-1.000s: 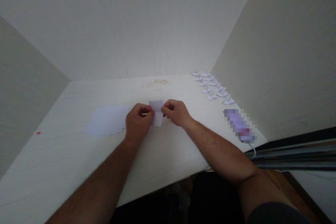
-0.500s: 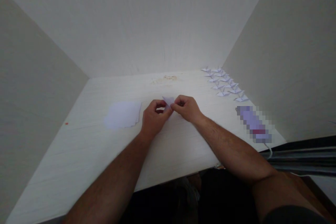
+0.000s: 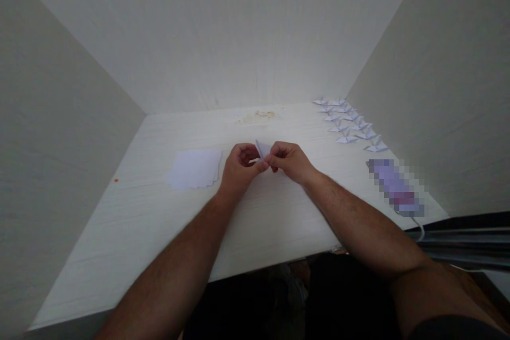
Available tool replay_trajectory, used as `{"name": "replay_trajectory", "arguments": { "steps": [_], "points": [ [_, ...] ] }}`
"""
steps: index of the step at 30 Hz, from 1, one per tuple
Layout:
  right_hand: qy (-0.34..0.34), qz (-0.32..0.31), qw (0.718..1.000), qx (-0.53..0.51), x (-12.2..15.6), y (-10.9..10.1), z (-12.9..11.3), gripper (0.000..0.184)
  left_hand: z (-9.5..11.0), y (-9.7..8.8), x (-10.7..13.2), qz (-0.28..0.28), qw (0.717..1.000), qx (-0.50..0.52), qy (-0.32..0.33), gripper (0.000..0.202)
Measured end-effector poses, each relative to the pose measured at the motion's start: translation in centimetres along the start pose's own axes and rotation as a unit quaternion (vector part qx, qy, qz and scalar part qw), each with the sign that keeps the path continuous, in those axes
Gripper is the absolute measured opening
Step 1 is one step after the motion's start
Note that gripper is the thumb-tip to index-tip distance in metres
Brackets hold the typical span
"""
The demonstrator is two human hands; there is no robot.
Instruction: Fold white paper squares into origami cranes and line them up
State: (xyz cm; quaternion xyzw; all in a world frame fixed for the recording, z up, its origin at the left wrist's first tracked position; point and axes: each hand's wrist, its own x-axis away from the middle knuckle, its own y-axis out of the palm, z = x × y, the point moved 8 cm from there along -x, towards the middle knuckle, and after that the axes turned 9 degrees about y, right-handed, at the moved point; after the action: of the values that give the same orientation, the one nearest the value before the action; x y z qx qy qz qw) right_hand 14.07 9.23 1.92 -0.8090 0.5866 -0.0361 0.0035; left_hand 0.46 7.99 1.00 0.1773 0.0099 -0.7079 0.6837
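Note:
A small piece of folded white paper (image 3: 263,149) is pinched between my two hands above the middle of the table, one pointed corner standing up. My left hand (image 3: 242,169) grips its lower left side between thumb and fingers. From the right, my right hand (image 3: 290,161) pinches the lower edge, its thumb close to the left one. The fingers cover the bottom of the paper, so its full shape is hidden. Left of my left hand lies a stack of white paper sheets (image 3: 195,169).
Several folded paper cranes (image 3: 346,139) stand in rows at the table's back right. Nearer me lies a blurred-out object (image 3: 394,186) with a white cord (image 3: 420,231). Walls enclose the white table (image 3: 139,234) at the back and sides. A small orange bit (image 3: 116,180) is at left.
The folded paper has turned between my fingers and now shows a narrower, more upright face. Both hands still hold it. The whole view has shifted slightly.

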Motion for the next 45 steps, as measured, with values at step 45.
{"name": "replay_trajectory", "arguments": {
  "steps": [45],
  "points": [
    [0.006,0.092,0.994,0.051,-0.4,-1.7,0.2,0.02,-0.1,-2.0,-0.4,0.103,0.994,-0.031,-0.03,0.017]
  ]
}}
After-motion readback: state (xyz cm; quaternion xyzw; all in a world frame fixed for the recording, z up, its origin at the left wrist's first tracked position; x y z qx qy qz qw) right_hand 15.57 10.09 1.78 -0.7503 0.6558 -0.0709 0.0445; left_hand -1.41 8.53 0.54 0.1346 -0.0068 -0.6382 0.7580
